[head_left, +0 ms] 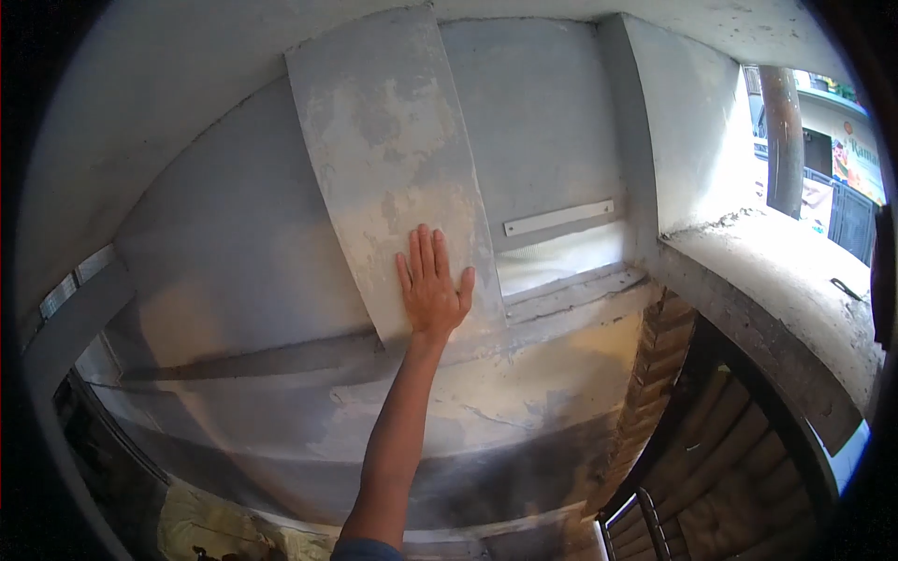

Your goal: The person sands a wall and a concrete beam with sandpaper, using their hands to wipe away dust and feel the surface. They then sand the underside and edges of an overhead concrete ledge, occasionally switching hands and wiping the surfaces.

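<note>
My left hand (pixel 432 292) lies flat against a grey-white pillar (pixel 382 140) with a patchy, blotched surface. Its fingers point up and are slightly spread, the thumb stands out to the right, and nothing is held. The forearm reaches up from the bottom edge, with a dark sleeve end showing there. To the right of the pillar, a pale strip (pixel 558 218) with a hole at each end is fixed on the grey wall (pixel 533 112). My right hand is out of view.
A ledge (pixel 767 271) runs along the right side under a bright opening, with a small dark object (pixel 846 290) on it. Outside stands a round post (pixel 782 140). Dark panelling (pixel 739 467) is at lower right. Crumpled yellowish cloth or sheeting (pixel 210 524) lies at lower left.
</note>
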{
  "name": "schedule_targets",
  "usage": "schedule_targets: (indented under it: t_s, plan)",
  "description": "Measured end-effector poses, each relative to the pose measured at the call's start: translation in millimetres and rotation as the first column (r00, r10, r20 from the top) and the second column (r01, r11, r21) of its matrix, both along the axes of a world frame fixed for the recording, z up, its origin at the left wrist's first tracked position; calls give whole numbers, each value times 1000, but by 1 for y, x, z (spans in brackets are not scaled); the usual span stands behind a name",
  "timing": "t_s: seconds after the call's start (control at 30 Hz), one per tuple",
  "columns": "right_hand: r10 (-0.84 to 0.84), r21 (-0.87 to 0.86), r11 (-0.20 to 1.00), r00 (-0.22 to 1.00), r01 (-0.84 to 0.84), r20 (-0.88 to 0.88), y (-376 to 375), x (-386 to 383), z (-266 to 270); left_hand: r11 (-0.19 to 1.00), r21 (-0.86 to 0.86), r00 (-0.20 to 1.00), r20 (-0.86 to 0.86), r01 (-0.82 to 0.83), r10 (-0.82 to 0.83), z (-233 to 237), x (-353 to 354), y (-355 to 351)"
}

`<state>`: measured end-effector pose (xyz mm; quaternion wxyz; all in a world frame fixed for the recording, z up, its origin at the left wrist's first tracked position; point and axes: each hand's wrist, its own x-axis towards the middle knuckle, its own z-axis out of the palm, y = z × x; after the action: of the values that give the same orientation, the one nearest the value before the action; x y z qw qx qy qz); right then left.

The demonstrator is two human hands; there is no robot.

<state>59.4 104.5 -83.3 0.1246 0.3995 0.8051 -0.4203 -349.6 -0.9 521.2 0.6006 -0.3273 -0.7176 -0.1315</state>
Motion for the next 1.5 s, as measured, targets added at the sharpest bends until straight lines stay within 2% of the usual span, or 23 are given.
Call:
schedule_targets:
  t_s: [0.2, 0.23, 0.27, 0.3, 0.33, 0.4, 0.43, 0.5, 0.6, 0.77, 0.8, 0.83, 0.9, 0.93, 0.97, 1.03, 1.07, 1.1, 1.17, 1.23, 1.33, 1.43, 1.5]
  plan:
    - [-52, 2, 999, 984, 53, 168, 21, 78, -107, 998, -10, 994, 95, -61, 62, -50, 7, -1]
    - [-170, -108, 976, 974, 187, 148, 26, 83, -128, 998, -4, 994, 88, -63, 63, -56, 8, -1]
    - [-415, -383, 815, 899, 435, 138, 33, 89, -161, 998, -4, 994, 88, -64, 65, -65, 9, -2]
    - [-526, -526, 666, 833, 529, 171, 35, 100, -182, 998, -25, 993, 93, -66, 68, -74, 9, -3]
    - [-96, -5, 995, 992, 96, 87, 32, 102, -146, 996, -49, 988, 135, -70, 76, -83, 9, -4]
    - [351, 366, 834, 909, -412, 225, 28, 119, -129, 992, -71, 990, 96, -100, 107, -100, 12, -8]
    - [352, 227, 893, 918, -388, 182, 47, 138, -192, 991, -90, 984, 135, -102, 113, -111, 12, -12]
    - [39, 249, 966, 993, -66, 110, 25, 154, -177, 974, -181, 974, 153, -139, 167, -131, 10, -16]
    - [-88, 196, 979, 985, 58, 150, 12, 192, -157, 964, -239, 959, 228, -113, 169, -155, 17, -23]
    - [143, 132, 974, 955, -181, 258, -14, 245, -81, 954, -301, 903, 409, -7, 136, -198, 54, -36]
    - [555, 268, 721, 764, -639, 330, -15, 264, -101, 956, -279, 865, 497, 87, 66, -212, 65, -45]
    - [567, 262, 711, 752, -653, 337, -20, 273, -104, 953, -245, 815, 580, 179, -4, -235, 75, -55]
    - [223, 210, 945, 963, -252, 155, -29, 277, -107, 951, -154, 664, 745, 270, -68, -296, 111, -82]
    - [241, 212, 939, 958, -270, 153, -28, 275, -105, 937, -111, 546, 833, 331, -95, -349, 120, -104]
    - [274, 142, 941, 936, -309, 220, -26, 272, -103, 951, 240, 203, 939, 194, -279, -374, 150, -115]
    - [328, 73, 930, 901, -361, 283, -24, 260, -103, 925, 369, -109, 927, 86, -360, -498, 183, -167]
    - [334, 204, 903, 917, -377, 219, -24, 254, -104, 975, 206, -305, 926, -84, -222, -482, 224, -181]
    - [348, 331, 864, 925, -379, 153, -24, 247, -100, 977, 103, -391, 904, -188, -171, -513, 244, -202]
    - [409, 192, 866, 876, -461, 257, -16, 225, -78, 981, -11, -527, 845, -193, -94, -567, 276, -252]
    - [470, 53, 853, 809, -519, 352, -6, 197, -60, 966, -148, -646, 763, -211, -24, -536, 305, -276]
    - [472, 89, 842, 807, -532, 354, 15, 164, -76, 962, -222, -498, 859, -158, 116, -586, 341, -328]
    - [481, 131, 822, 799, -554, 362, 33, 119, -86, 922, -345, -523, 827, -178, 208, -592, 368, -351]
    - [492, 147, 812, 798, -565, 347, 36, 87, -84, 919, -308, -558, 821, -247, 125, -600, 380, -360]
